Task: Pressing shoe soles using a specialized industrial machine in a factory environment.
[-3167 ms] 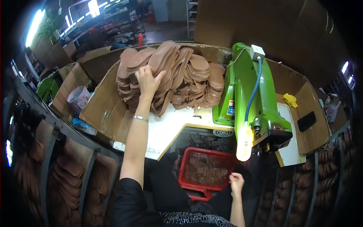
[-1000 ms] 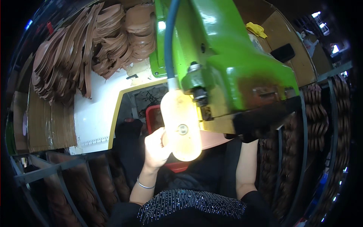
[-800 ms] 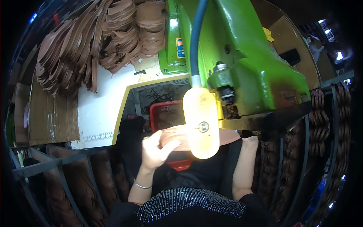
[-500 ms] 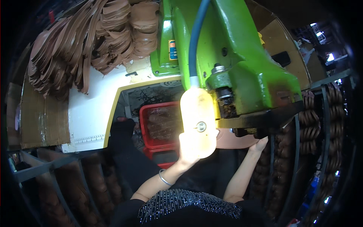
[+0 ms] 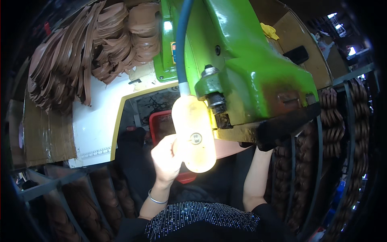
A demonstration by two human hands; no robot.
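Note:
A thin pinkish-brown leather-like sheet (image 5: 229, 149) shows below the black foot of a green machine (image 5: 258, 76). A bright oval lamp (image 5: 199, 157) hangs in front and hides the sheet's left part. My left hand (image 5: 164, 161), washed out by the light, is beside the lamp's left edge with its fingers curled closed; what they pinch, if anything, is lost in the glare. My right hand (image 5: 263, 150) is under the right end of the machine head, close to the sheet, its fingers hidden behind the dark metal.
Brown stacked pieces (image 5: 60, 64) cover the far left of the white worktop (image 5: 90, 129). Below its cut-out stands a red basket (image 5: 155, 129). Metal racks (image 5: 316, 173) with brown pieces flank me. A cardboard box (image 5: 296, 36) with a yellow cloth (image 5: 269, 31) sits at far right.
My left hand has moved left, out from in front of the lamp. My right hand has gone in behind the machine head. The whole view has shifted slightly.

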